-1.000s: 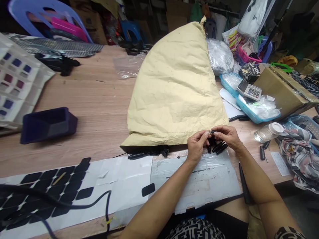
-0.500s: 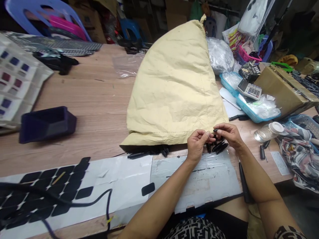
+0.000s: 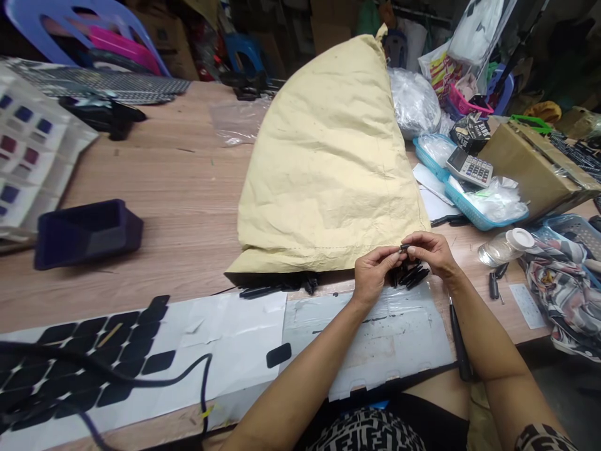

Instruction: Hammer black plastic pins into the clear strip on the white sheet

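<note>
Fingertips of both hands meet at the lower right corner of a large yellow paper sack (image 3: 328,156). My right hand (image 3: 432,254) pinches a small black piece (image 3: 405,248). A tiny shiny metal part shows at its left end, where the thumb and finger of my left hand (image 3: 374,274) are closed; whether it is a separate part I cannot tell. Just below the fingers lies a pile of slim black pieces (image 3: 416,277), partly hidden by the hands. More black pieces (image 3: 265,291) lie along the sack's bottom edge. A screwdriver-like tool with a black handle (image 3: 460,344) rests beside my right forearm.
White paper with rows of black pads (image 3: 84,351) lies at left, crossed by a black cable (image 3: 159,383). A dark purple bin (image 3: 89,235) stands behind it. To the right are a lidded jar (image 3: 504,247), blue baskets (image 3: 488,210), a calculator (image 3: 469,167) and a cardboard box (image 3: 535,166).
My left hand has moved slightly right and up, so its fingertips now meet the left end of the black piece. My right hand stays nearly in place.
</note>
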The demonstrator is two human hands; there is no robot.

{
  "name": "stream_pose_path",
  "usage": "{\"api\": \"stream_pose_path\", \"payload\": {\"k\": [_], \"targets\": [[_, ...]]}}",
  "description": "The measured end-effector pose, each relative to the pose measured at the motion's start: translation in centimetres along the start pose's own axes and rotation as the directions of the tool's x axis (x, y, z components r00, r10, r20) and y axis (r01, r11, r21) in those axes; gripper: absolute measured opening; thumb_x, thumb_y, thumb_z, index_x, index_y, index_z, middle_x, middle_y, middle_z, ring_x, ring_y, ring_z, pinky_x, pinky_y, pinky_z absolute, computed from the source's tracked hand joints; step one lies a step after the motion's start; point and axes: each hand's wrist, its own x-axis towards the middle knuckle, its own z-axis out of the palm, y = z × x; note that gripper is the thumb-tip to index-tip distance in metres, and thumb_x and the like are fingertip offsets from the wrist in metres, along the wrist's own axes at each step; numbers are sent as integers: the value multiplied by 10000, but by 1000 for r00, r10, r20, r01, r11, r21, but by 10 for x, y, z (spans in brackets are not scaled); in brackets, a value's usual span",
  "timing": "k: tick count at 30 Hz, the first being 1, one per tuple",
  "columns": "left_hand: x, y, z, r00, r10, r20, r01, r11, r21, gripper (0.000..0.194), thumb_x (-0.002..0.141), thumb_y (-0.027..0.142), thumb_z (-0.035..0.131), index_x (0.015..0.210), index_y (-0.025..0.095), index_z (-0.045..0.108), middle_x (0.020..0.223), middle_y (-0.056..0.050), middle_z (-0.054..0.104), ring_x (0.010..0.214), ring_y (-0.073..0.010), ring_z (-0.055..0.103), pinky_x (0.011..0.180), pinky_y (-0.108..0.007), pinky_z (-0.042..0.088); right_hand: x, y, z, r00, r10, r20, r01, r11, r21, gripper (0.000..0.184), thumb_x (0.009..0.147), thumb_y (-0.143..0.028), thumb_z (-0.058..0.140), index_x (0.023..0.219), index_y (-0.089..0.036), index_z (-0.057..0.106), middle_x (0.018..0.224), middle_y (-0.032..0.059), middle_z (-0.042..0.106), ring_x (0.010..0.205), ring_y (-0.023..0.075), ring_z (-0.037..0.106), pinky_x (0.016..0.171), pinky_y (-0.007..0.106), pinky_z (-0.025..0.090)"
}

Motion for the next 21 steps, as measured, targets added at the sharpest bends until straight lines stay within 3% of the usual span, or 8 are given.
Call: {"api": "stream_pose_path", "payload": {"k": [7,12,21], "targets": [[-3,4,2,993,112,-27,-107,985,134,280,695,384,855,870,172,801,745,-19,726,591,-98,657,608,-217,543,-1,-3,2,998,-66,21,66,998,-14,250,754,-356,821,915,-177,754,825,20,669,653,114,590,600,239,502],[-3,3,1,996,89,-21,-85,985,148,294,724,412,830,881,166,793,719,-10,708,584,-90,633,603,-215,525,-1,-7,3,990,-133,42,136,989,-56,209,766,-327,819,903,-181,757,827,26,682,726,136,634,661,250,527],[-3,5,2,998,47,-42,-43,994,98,329,687,418,850,867,153,774,628,-1,685,562,-91,615,602,-213,504,-1,-6,4,993,-115,41,120,982,-143,250,786,-382,805,931,-181,777,853,44,725,709,148,665,611,250,546]]}}
